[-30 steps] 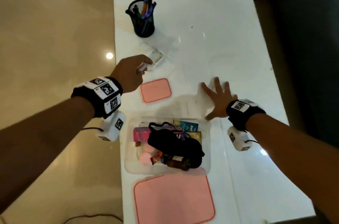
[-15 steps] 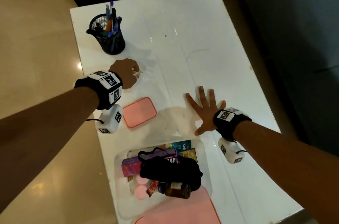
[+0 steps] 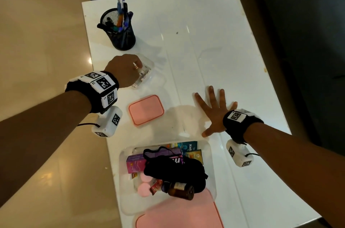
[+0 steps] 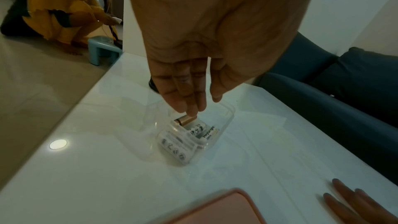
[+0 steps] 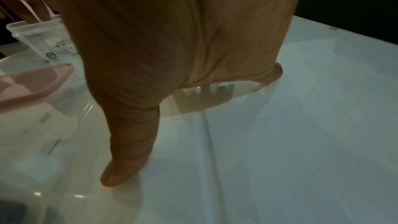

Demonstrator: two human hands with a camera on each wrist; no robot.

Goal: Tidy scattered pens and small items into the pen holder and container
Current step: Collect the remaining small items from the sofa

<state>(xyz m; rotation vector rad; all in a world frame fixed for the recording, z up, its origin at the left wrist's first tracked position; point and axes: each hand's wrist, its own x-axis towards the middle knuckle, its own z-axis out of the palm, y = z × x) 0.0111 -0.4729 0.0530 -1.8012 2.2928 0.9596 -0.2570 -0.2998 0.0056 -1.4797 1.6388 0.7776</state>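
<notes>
bench [image 3: 214, 44]: white, glossy, centre of frame;
floor [image 3: 41, 27]: beige tiles, left;
sofa [image 4: 349, 88]: dark blue, right;
stool [image 4: 101, 47]: pale blue, upper left

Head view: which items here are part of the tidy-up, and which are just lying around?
In the job:
- left hand, fingertips on a copper-coloured battery
- small clear container holding batteries
- mesh pen holder with pens
- large clear container of small items

Lying about:
- small pink lid
- large pink lid
- right hand, flat on the white table
</notes>
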